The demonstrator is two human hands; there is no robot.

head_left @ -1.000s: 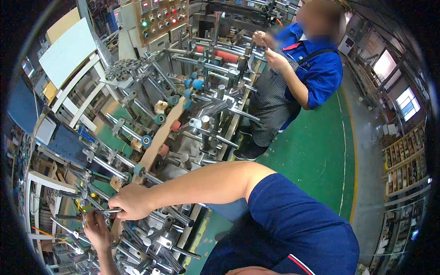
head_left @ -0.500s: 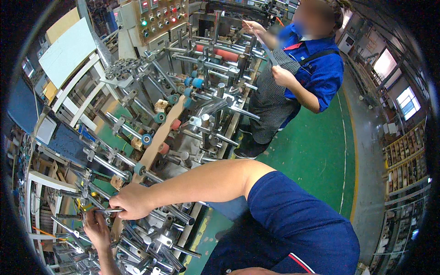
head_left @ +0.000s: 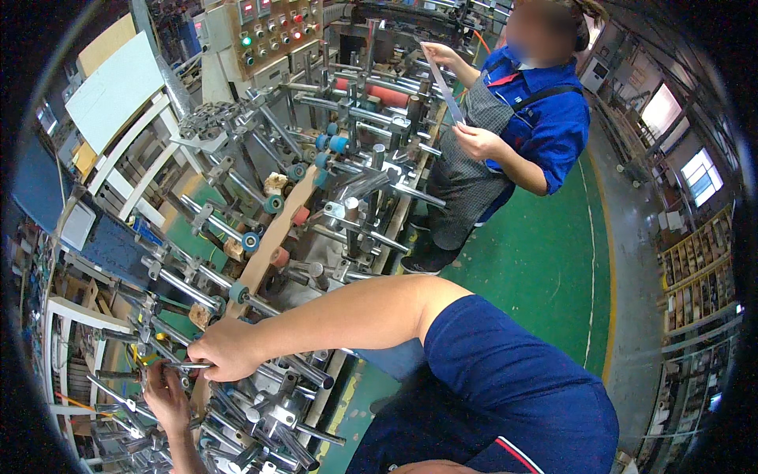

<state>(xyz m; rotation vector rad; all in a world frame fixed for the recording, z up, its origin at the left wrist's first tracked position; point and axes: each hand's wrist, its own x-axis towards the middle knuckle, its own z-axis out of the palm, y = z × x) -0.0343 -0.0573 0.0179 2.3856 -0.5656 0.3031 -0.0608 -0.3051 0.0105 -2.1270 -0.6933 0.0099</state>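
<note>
At the lower left, my right hand [head_left: 227, 348] is closed with its fingers curled. A slim metal rod [head_left: 189, 365] sticks out of it toward my left hand [head_left: 167, 400]. The left fingers are bent close together at the rod's far end, beside a clamp and shaft of the machine; what they pinch is hidden. Just beyond my right hand, a long wavy-edged wooden strip [head_left: 272, 235] runs between rubber rollers, including a blue-rimmed roller [head_left: 251, 241] and a red roller [head_left: 279, 257].
Metal rods and clamps [head_left: 276, 411] crowd the machine around my hands. Across from me, a co-worker [head_left: 521, 110] in a checked apron holds a thin pale strip [head_left: 444, 85]. A control panel [head_left: 280, 35] stands at the back. Green floor [head_left: 545, 253] lies to the right.
The co-worker's hands have shifted, and the pale strip is a little lower and to the left. My hands have hardly moved.
</note>
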